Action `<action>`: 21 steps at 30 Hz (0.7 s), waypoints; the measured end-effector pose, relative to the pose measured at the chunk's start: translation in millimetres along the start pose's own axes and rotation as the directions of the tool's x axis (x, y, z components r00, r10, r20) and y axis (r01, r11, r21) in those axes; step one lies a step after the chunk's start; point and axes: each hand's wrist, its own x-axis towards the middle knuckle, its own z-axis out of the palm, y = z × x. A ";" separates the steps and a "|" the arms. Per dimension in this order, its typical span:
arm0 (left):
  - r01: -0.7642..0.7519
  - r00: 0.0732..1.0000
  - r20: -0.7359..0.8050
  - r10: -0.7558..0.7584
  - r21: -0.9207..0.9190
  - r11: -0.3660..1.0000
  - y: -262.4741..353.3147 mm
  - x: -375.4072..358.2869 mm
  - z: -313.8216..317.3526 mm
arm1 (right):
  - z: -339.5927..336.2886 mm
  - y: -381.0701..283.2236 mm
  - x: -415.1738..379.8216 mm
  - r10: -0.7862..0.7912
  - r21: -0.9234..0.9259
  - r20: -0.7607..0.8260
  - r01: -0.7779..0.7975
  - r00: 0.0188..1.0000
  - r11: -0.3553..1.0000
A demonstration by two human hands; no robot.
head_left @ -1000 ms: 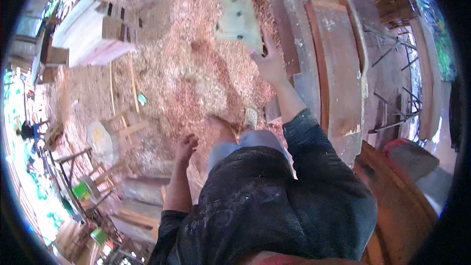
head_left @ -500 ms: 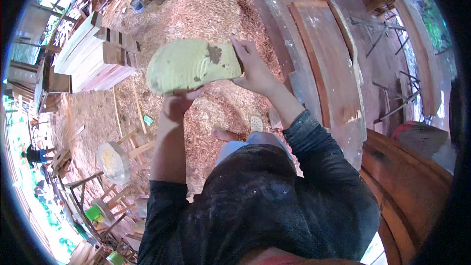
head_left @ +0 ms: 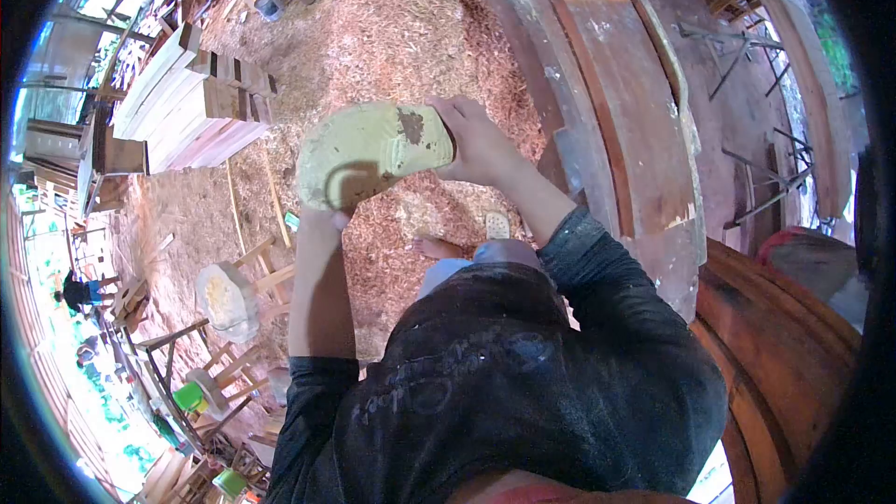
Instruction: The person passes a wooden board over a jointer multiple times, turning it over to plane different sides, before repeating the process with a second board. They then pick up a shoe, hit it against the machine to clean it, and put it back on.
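A pale yellow-green clog (head_left: 373, 145) with brown stains is held up in front of my chest. My right hand (head_left: 474, 142) grips its narrower right end, with the thumb on the near edge. At the wider left end, my left hand (head_left: 327, 217) is against the near edge, and most of its fingers are hidden behind the clog. A curved dark shadow lies across the clog's lower left part. On the ground below, a bare foot (head_left: 437, 247) shows beside a cream clog with holes (head_left: 497, 225).
Wood shavings (head_left: 401, 47) cover the ground ahead. Stacked thick boards (head_left: 191, 112) stand at left, near a round-topped wooden stool (head_left: 226, 301). Long planks (head_left: 625, 103) lie along my right side. Another person (head_left: 79, 291) is far off at left.
The clog has come lower and nearer my body, tilting so that a curved shadow shows on it. My left hand has slid further behind its left end; the right hand keeps its grip.
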 end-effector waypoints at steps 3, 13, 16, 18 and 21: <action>0.068 0.997 -0.050 -0.065 0.068 0.995 2.6 -8.4 13.2 | 0.1 2.0 -8.6 0.055 0.071 0.031 -0.057 0.998 0.996; 0.252 0.961 -0.189 -0.202 0.899 0.359 -80.5 -4.0 -24.5 | 8.6 104.1 -71.5 0.679 0.744 -0.097 -0.400 0.728 0.535; -0.261 0.873 0.103 -0.477 0.924 -0.278 -167.2 -44.2 -91.8 | 15.6 143.7 -91.7 0.760 0.891 0.376 -0.432 0.530 -0.139; -0.421 0.787 0.168 -0.593 0.849 -0.318 -221.0 -82.6 -135.3 | 12.6 119.7 -96.5 0.748 0.872 0.291 -0.487 0.597 0.049; 0.069 0.789 -0.061 -0.611 0.998 -0.011 -263.7 -140.2 -178.0 | 17.2 110.8 -100.4 0.726 0.841 0.061 -0.427 0.684 0.332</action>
